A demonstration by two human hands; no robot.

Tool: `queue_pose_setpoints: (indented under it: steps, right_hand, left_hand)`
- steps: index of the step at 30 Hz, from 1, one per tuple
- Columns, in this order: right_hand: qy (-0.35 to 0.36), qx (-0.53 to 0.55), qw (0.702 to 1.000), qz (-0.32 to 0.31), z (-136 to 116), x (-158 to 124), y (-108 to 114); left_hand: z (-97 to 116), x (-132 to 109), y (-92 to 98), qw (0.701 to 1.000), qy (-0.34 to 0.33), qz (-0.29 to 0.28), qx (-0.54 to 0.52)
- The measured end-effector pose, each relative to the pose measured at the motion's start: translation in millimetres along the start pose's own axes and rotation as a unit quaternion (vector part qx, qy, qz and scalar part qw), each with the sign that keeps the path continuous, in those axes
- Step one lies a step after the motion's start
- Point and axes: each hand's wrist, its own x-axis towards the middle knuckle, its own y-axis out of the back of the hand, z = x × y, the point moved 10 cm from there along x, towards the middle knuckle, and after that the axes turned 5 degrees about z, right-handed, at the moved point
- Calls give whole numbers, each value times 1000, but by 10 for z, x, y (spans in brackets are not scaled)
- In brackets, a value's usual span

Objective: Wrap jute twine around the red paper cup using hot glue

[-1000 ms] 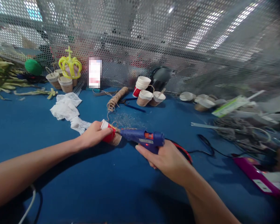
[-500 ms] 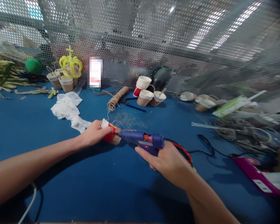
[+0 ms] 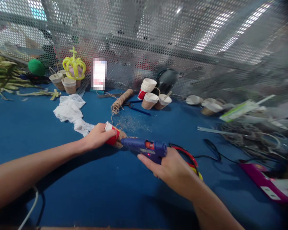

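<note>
My left hand is closed around a red and white paper cup, which lies tilted on its side. Twine wraps the cup's lower end, and a strand runs from there to the twine roll behind it. In my right hand is a blue hot glue gun, gripped by its handle. Its nozzle points left at the twine-wrapped part of the cup; whether the tip touches is too small to tell. A small red light glows on the gun's side.
Behind stand twine-wrapped cups, a cup stack and blue-handled pliers. Crumpled white lace lies left, near a yellow crown. A purple power strip and cables sit right. A perforated metal screen closes the back.
The glue gun has shifted slightly left and down, its nozzle a little lower on the wrapped part of the cup. My left hand keeps its hold on the cup.
</note>
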Motion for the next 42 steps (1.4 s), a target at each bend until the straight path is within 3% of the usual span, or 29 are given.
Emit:
queue_pose_setpoints:
  steps: [11,25,42]
  right_hand:
    - [6,-15,1000,16,-15,-2,36]
    - [108,-51,991,61,-160,-33,65]
    - [38,-53,997,44,-35,16,86]
  left_hand:
    - [1,6,34,1000,-8,17,7]
    - [-67,22,63,999,5,36,15]
    - [-27,18,17,1000,-19,11,18]
